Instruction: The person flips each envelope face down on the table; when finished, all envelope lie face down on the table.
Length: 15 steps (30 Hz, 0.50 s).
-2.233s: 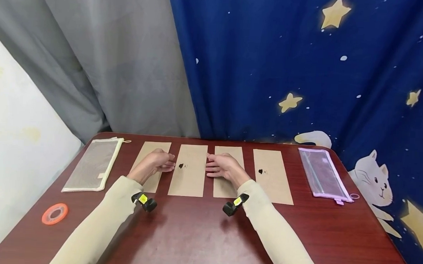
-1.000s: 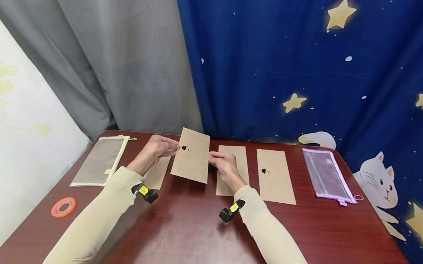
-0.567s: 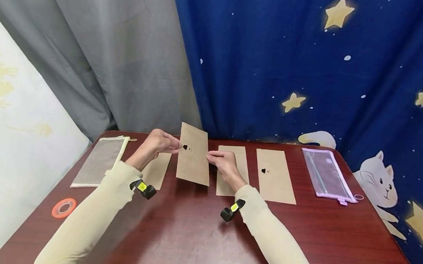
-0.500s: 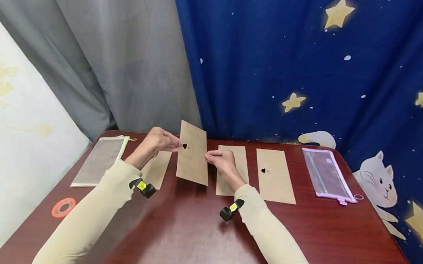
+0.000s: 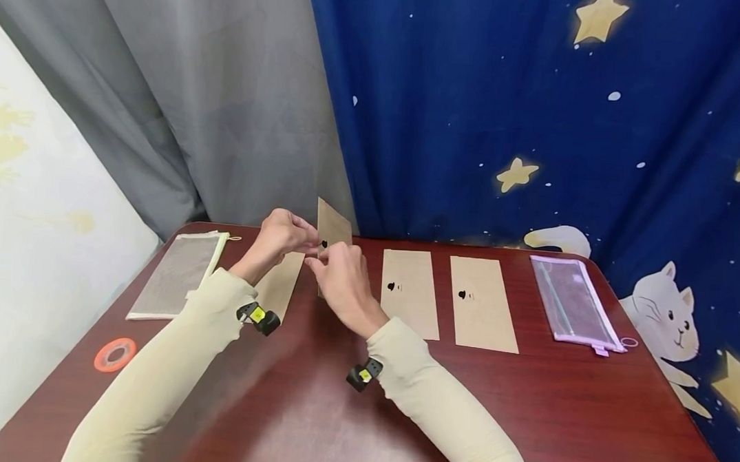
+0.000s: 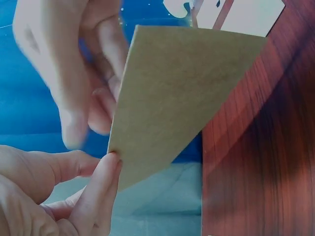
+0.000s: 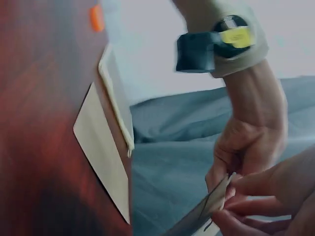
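Note:
A thin brown kraft-paper booklet [image 5: 333, 226] stands raised and steeply tilted above the table. My left hand [image 5: 283, 237] pinches its left edge between thumb and fingers, as the left wrist view shows. Close by, my right hand [image 5: 345, 285] is at that same edge, its thumb [image 6: 74, 128] apart from the booklet and slightly blurred. From the head view it covers much of the booklet's lower part. Flat on the table, one matching booklet [image 5: 284, 279] is partly behind my left hand. Two more, a nearer one [image 5: 410, 295] and a farther one [image 5: 483, 305], lie to the right, each with a small black hat print.
A cream-edged mesh zip pouch [image 5: 176, 274] lies at the left, with an orange ring [image 5: 115, 354] in front of it. At the right is a lilac mesh zip pouch [image 5: 574, 302] with a slim stick-like thing inside. Curtains hang behind the table's [image 5: 312, 414] back edge.
Both hands took the booklet and lifted it off the table, turning it more upright. Since half a second ago, my right hand has left its right edge and moved left beside my left hand.

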{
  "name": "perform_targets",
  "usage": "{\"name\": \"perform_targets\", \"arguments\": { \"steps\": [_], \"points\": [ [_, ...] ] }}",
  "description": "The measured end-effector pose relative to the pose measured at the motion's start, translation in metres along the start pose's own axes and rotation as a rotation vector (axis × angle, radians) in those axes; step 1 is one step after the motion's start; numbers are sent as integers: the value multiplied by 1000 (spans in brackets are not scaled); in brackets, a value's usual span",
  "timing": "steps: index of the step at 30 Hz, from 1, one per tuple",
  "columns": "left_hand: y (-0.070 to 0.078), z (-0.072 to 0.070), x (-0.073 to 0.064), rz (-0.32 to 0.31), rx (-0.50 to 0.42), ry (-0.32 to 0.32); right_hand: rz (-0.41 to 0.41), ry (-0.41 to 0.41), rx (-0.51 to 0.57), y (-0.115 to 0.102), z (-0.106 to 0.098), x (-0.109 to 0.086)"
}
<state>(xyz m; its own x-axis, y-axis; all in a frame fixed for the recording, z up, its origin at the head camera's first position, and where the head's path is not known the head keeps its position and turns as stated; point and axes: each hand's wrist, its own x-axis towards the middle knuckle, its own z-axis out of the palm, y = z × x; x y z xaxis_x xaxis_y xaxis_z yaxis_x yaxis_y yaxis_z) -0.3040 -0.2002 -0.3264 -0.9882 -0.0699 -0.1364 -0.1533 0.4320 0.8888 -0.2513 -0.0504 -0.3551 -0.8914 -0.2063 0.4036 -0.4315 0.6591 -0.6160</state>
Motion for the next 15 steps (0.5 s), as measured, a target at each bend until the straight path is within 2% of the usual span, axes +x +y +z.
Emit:
{"name": "perform_targets", "arguments": {
  "steps": [6,15],
  "points": [
    [8,4,0,-32,-17,-5,-31,41,-331,-12,6,3],
    [15,4,-3,-40,-30,-9,-67,120,-487,-13,13,0]
  ]
}}
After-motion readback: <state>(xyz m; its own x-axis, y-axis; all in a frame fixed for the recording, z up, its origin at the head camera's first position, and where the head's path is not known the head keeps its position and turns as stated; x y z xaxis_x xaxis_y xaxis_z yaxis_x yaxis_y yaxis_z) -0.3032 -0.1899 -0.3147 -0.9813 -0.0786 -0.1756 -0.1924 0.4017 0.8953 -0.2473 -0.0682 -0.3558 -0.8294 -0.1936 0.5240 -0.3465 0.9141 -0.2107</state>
